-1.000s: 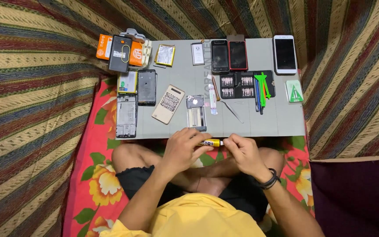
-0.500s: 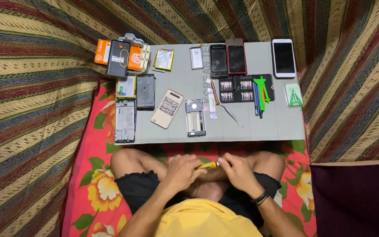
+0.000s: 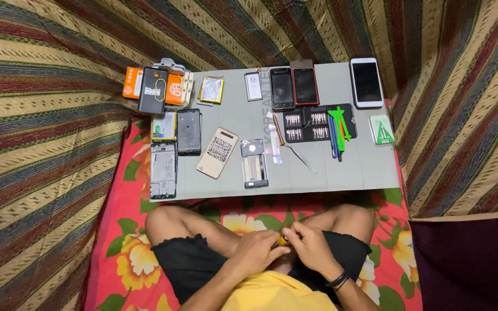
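Observation:
My left hand (image 3: 256, 251) and my right hand (image 3: 311, 247) meet over my lap, both closed around a small yellow tool (image 3: 283, 241), most of it hidden by my fingers. A dark band sits on my right wrist. In front of my crossed legs lies a grey work mat (image 3: 353, 167) with phone parts. Nearest my hands is a stripped phone frame (image 3: 254, 163), with a gold back cover (image 3: 218, 152) to its left and tweezers (image 3: 297, 155) to its right.
On the mat lie a black bit set (image 3: 305, 124), green and blue pry tools (image 3: 337, 128), a green triangular pick (image 3: 382, 130), three phones at the back (image 3: 366, 82), a battery (image 3: 211, 89) and orange boxes (image 3: 155, 86). Striped cloth surrounds a red flowered sheet (image 3: 123, 253).
My hands have drawn back from the mat's front edge down into my lap, still holding the yellow tool. The view has shifted so the mat sits higher.

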